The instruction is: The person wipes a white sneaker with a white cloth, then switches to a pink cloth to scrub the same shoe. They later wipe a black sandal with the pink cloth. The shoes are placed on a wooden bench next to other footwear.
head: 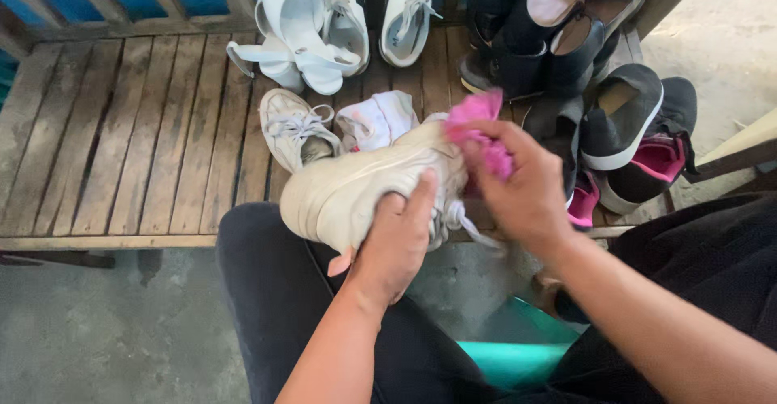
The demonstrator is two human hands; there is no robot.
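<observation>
Cream sneaker (356, 189) lay across the lap, gripped from below by the left hand (396, 238). Right hand (518, 189) pinched a pink cloth (481, 133) against it; firm support and short, pressing wipes would probably clean best.

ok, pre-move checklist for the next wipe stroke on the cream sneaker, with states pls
1. Left hand grips the cream sneaker firmly: ok, fingers wrap its side.
2. Right hand holds the pink cloth: ok, bunched in the fingers.
3. Cloth touching the shoe: ok, pressed at the laced end.
4. Loose lace out of the cloth's way: not ok, it dangles under the right hand.
5. Cloth damp or dry: cannot tell.
6. Free room on the wooden bench to set the shoe down: ok, bare slats to the left of the other shoes.
</observation>
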